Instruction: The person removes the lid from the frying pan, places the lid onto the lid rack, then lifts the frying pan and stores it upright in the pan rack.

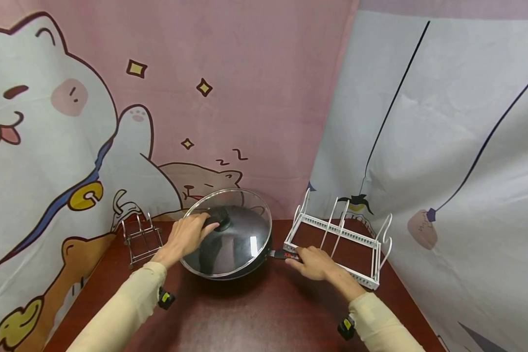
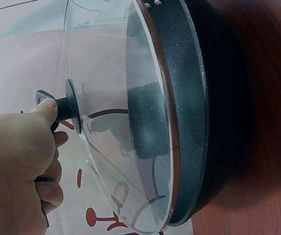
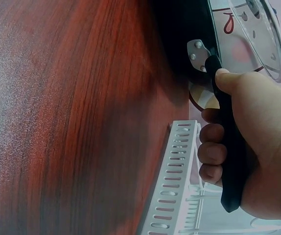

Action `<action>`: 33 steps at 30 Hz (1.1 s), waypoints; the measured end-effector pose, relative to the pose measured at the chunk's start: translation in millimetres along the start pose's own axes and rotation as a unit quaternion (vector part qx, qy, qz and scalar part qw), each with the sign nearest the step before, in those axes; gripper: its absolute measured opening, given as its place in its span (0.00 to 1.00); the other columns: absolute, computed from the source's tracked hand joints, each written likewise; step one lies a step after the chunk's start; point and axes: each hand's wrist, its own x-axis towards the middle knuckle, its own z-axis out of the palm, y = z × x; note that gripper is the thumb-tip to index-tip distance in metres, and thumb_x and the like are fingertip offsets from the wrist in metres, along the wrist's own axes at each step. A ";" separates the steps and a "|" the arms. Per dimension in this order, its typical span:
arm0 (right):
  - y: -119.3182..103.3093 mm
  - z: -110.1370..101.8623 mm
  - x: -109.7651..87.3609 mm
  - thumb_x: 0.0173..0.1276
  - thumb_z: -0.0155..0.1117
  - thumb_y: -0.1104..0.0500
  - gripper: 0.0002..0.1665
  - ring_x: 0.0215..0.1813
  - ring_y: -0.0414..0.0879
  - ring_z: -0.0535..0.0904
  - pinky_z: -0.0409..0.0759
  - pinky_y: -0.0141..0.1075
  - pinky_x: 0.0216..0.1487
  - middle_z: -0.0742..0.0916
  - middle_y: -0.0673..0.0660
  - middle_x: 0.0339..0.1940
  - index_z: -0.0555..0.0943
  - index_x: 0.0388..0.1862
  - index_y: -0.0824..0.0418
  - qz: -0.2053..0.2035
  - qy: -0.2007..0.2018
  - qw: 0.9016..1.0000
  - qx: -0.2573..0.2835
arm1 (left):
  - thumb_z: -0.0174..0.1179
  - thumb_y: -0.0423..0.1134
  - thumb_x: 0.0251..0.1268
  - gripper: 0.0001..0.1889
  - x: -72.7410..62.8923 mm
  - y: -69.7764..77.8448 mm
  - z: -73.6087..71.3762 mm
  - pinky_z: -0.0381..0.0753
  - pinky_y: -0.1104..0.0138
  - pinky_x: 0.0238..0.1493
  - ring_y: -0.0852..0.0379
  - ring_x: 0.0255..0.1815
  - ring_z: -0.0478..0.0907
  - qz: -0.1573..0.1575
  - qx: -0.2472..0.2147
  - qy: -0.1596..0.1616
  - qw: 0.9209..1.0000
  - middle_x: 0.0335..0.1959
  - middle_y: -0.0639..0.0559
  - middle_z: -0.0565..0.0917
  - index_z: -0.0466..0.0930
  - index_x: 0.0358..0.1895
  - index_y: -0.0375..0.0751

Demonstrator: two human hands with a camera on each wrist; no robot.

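A black frying pan (image 2: 192, 122) with a long black handle (image 3: 233, 161) is at the middle of the table, near the back. My right hand (image 1: 314, 264) grips that handle, fingers wrapped round it in the right wrist view. Over the pan is a clear glass lid (image 1: 239, 249) with a metal rim. The black lid knob (image 1: 220, 218) is held by my left hand (image 1: 188, 235), thumb on top and fingers curled beneath. In the left wrist view the lid stands tilted, its upper side apart from the pan's rim; whether its lower edge touches the rim I cannot tell.
A white adjustable rack (image 1: 356, 275) with upright wire dividers stands at the right, close to the pan handle. At the left back is a small metal wire rack (image 1: 145, 254). A printed cartoon curtain (image 1: 264, 98) hangs behind the dark red-brown table (image 1: 255, 318).
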 end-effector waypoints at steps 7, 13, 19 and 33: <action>-0.3 -0.9 0.5 0.83 0.68 0.37 0.20 0.28 0.40 0.75 0.74 0.41 0.30 0.80 0.45 0.24 0.85 0.43 0.53 0.000 0.001 1.000 0.002 | 0.68 0.55 0.83 0.20 0.8 -0.9 -3.1 0.83 0.51 0.24 0.39 0.31 0.90 0.007 -0.002 0.021 1.000 0.39 0.42 0.93 0.89 0.54 0.39; 0.4 0.2 0.1 0.83 0.68 0.38 0.20 0.28 0.41 0.75 0.75 0.41 0.30 0.81 0.45 0.25 0.85 0.43 0.52 0.001 0.001 1.000 0.007 | 0.68 0.54 0.84 0.23 1.2 -1.8 -7.2 0.80 0.57 0.22 0.41 0.29 0.89 -0.004 -0.021 0.015 1.000 0.46 0.38 0.94 0.90 0.60 0.36; 1.4 1.5 0.1 0.83 0.69 0.38 0.20 0.28 0.41 0.75 0.74 0.41 0.31 0.81 0.45 0.25 0.86 0.44 0.53 0.000 0.004 1.000 0.008 | 0.68 0.53 0.83 0.23 -0.7 -4.1 -8.7 0.79 0.57 0.20 0.39 0.30 0.89 -0.014 -0.033 0.014 0.999 0.47 0.36 0.95 0.89 0.62 0.35; 1.8 2.7 -0.1 0.82 0.68 0.35 0.23 0.28 0.40 0.74 0.72 0.39 0.30 0.80 0.44 0.24 0.87 0.45 0.54 0.002 0.000 1.000 0.015 | 0.68 0.54 0.84 0.26 -4.7 -9.8 -11.9 0.76 0.59 0.21 0.42 0.27 0.87 -0.059 -0.075 0.019 0.995 0.39 0.35 0.93 0.88 0.66 0.34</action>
